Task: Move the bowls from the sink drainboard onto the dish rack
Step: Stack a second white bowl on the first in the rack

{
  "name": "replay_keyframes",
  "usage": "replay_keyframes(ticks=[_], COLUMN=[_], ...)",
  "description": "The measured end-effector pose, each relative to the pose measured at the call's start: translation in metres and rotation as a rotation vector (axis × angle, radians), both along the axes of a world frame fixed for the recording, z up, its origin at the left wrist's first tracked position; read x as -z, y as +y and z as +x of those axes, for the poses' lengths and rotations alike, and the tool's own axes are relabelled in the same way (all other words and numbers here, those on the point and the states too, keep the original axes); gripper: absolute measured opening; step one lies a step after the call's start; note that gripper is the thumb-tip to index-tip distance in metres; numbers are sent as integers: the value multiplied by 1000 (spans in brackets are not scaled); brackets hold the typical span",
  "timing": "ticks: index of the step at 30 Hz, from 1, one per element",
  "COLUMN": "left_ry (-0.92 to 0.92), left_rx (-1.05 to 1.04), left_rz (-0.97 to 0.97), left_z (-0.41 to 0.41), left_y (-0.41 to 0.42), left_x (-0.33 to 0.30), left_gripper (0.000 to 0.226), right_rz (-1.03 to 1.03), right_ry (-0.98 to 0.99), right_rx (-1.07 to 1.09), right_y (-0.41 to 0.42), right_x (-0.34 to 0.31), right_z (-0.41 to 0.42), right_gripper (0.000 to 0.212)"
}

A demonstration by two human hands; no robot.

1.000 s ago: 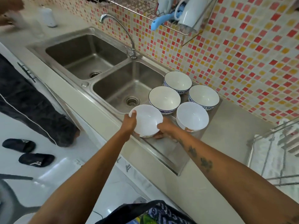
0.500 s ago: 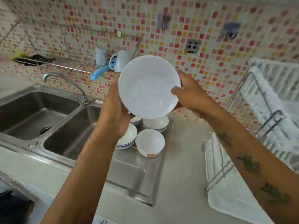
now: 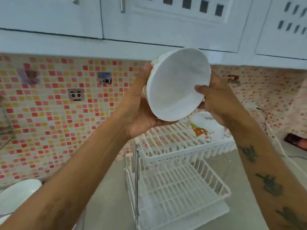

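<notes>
Bowls of white show at the far left edge, where one rounded white bowl (image 3: 18, 195) sits low, well to the left of the dish rack (image 3: 176, 185) and partly cut off by the frame. Behind it, left of the rack, runs a wall of small red, orange and cream tiles (image 3: 49, 113) with a socket (image 3: 76, 95) set in it, and white cabinets (image 3: 149, 22) hang above. The left hand (image 3: 139, 112) is raised above the rack's left end, its grip closed around the left and lower edge of a white bowl (image 3: 177, 85), palm cupped under the rim and thumb up along the outer wall. That bowl is held in the air above the rack's upper tier, tilted on its side so its open face looks toward the camera. The right hand (image 3: 216, 100) closes its grip on the bowl's right rim, thumb laid inside the rim. Below, the white wire rack stands on the grey surface (image 3: 106, 196) in two tiers; a patterned dish (image 3: 206, 128) rests at the upper tier's right end, just under the right hand.
</notes>
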State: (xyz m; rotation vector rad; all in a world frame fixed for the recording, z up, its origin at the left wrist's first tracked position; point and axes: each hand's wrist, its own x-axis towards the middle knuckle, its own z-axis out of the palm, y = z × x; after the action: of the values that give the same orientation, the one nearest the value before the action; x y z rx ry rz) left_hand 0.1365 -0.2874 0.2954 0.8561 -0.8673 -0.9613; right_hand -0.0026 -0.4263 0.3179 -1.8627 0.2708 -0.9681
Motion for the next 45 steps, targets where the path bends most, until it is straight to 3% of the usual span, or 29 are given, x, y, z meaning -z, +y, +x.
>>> replay_keyframes(ticks=[3, 6, 8, 11, 15, 22, 29, 41, 45], left_ry=[-95, -346, -595, -851, -1049, -1135, -1148, -1192, -1367], left_rx=[-70, -277, -423, -497, -505, -482, -445, -345, -281], left_rz=[76, 133, 131, 98, 171, 352, 385, 424, 483], left_z=[-20, -32, -39, -45, -41, -38, -42, -41, -37], left_y=[-39, -80, -104, -137, -176, -204, -213, -213, -207], left_x=[-12, -22, -23, -13, 8, 47, 63, 74, 69], left_gripper=[54, 71, 81, 73, 74, 88, 91, 89, 102], right_rz=[186, 363, 369, 326, 250, 330, 392, 429, 226], right_ry=[54, -1, 14, 118, 251, 286, 393, 392, 302], right_rx=[-88, -57, 72, 208, 343, 439, 431, 396, 489], right_y=[-44, -79, -99, -117, -134, -157, -182, -179, -169], right_x=[-4, -12, -12, -4, 12, 53, 66, 75, 69], right_z=[-34, -59, -60, -45, -23, -4, -1, -1, -4], right_gripper=[43, 58, 52, 54, 44, 25, 44, 45, 29])
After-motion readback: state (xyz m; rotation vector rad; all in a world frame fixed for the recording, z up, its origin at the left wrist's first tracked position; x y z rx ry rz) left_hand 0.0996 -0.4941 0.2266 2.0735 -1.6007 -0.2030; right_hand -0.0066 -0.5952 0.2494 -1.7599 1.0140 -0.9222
